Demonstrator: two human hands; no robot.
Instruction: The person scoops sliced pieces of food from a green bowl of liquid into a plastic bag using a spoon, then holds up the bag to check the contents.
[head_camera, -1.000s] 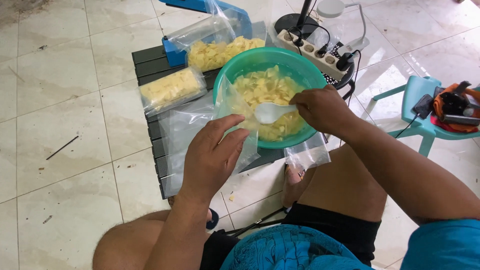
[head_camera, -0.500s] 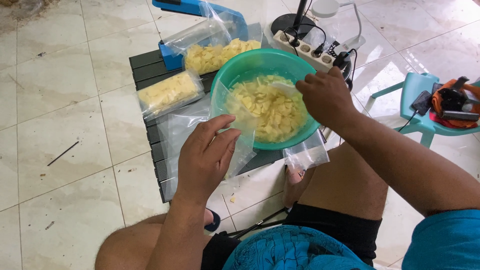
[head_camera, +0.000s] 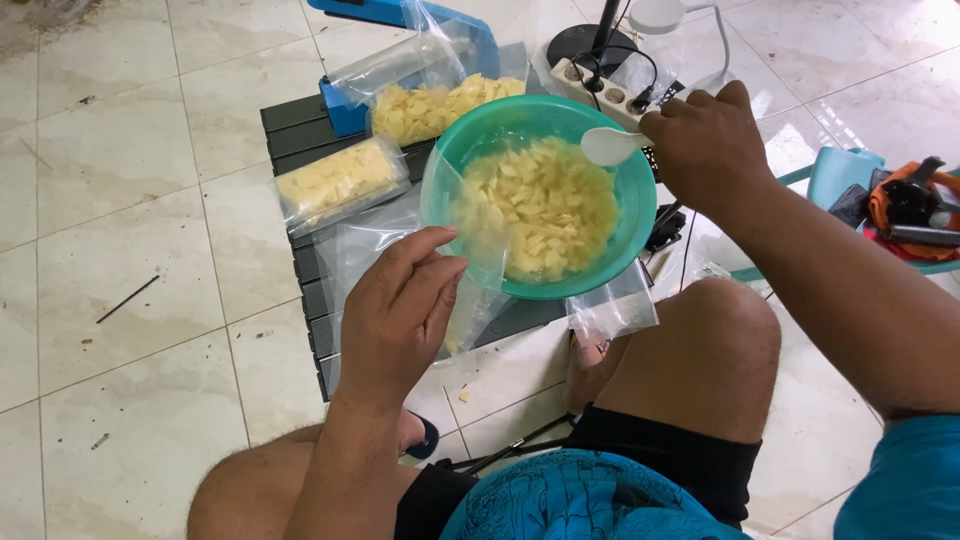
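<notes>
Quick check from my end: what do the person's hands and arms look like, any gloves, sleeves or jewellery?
Both are bare: no gloves, rings, watch or bands show on the left hand or the right hand. The forearms are uncovered, with no sleeves reaching them. A teal garment shows at the right upper arm, at the picture's edge.

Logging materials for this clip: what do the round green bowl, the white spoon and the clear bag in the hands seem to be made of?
The round green bowl looks like smooth, slightly glossy plastic, going by its even colour and thin rim. The white spoon in the right hand seems matte plastic, though melamine or ceramic is possible. The clear bag held by the left hand is thin transparent plastic film, creased and shiny.
</notes>
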